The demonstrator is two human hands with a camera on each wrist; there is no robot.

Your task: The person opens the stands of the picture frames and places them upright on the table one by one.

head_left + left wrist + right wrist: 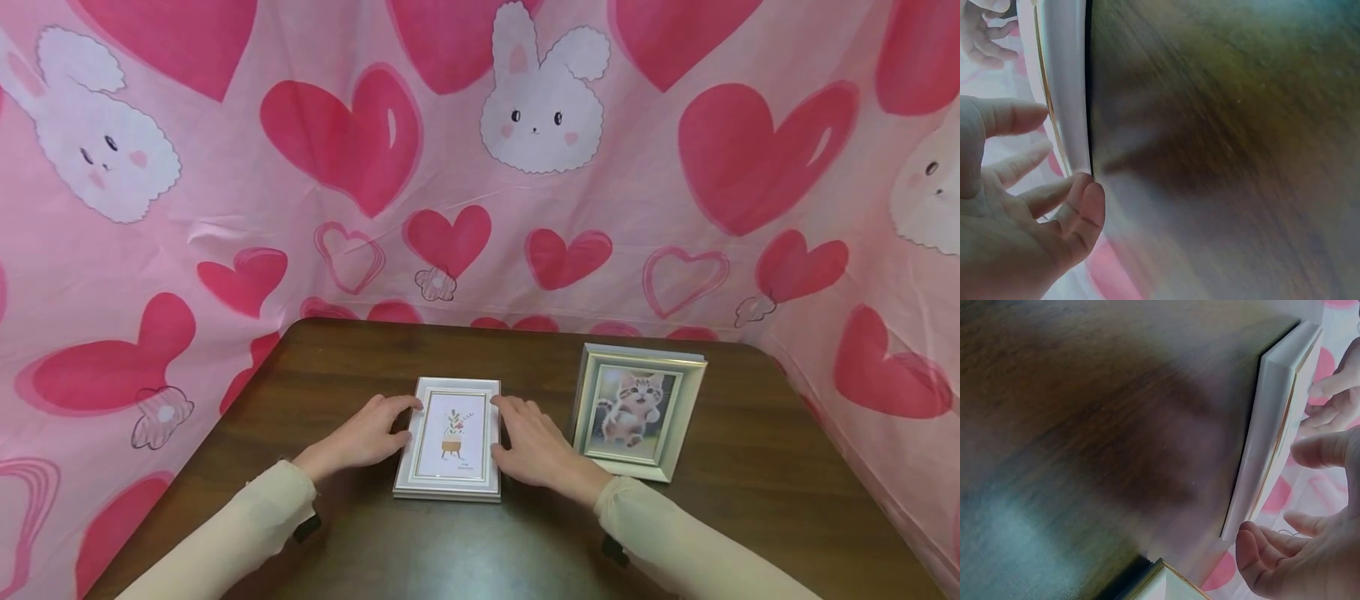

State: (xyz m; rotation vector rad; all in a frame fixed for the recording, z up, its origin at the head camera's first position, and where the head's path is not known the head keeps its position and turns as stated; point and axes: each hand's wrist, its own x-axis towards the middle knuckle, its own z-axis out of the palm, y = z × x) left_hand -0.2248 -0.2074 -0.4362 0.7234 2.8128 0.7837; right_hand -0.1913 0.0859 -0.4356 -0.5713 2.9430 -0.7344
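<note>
A white picture frame (446, 479) with a potted-plant print lies face up on the table, between both hands. At its left side is my left hand (367, 433), thumb and index finger on the edge. In the left wrist view, the curled fingertips (1091, 197) meet the far corner of the frame (1072, 81). My right hand (536, 442) holds the opposite side the same way. The right wrist view shows its fingertips (1250, 550) at a corner of the frame (1266, 406). Any fingers beneath the frame are hidden.
A second frame (675, 442), pale with a gilt edge and a kitten picture, stands upright just right of my right hand. The dark wooden table (360, 550) has rounded far corners. A pink cloth (465, 175) with hearts and rabbits hangs around it.
</note>
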